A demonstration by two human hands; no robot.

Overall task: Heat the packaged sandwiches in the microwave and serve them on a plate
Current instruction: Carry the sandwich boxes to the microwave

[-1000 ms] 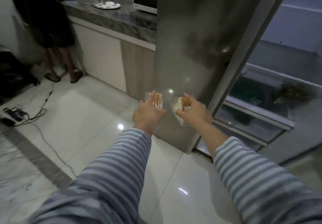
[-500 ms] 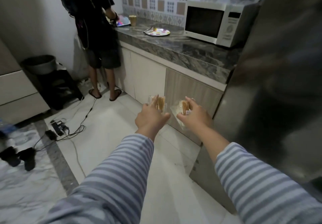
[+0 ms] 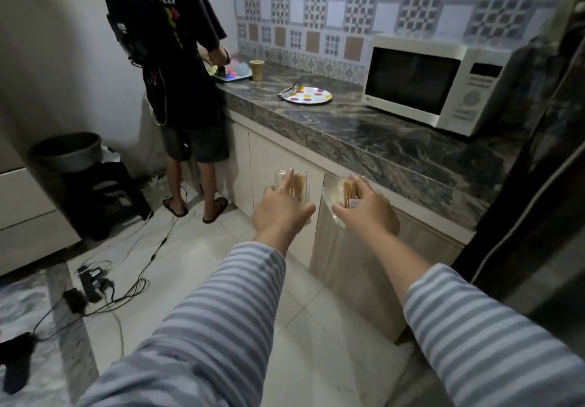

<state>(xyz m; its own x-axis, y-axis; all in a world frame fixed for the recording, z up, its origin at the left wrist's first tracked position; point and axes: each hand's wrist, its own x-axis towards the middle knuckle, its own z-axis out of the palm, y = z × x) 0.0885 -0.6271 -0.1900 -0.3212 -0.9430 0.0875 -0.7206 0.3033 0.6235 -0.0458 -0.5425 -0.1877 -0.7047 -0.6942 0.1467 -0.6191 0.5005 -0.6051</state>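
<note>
Sandwich packs (image 3: pixel 297 185), one per hand: L grip (image 3: pixel 280 208) & R grip (image 3: pixel 364 208) both clasp theirs.

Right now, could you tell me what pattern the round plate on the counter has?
White with coloured polka dots, clearest in the head view.

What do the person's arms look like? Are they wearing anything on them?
Both arms wear long sleeves with grey and pale blue-white stripes running across them. The left sleeve and the right sleeve end before the wrists, so the left hand and right hand are bare, without gloves.
</note>
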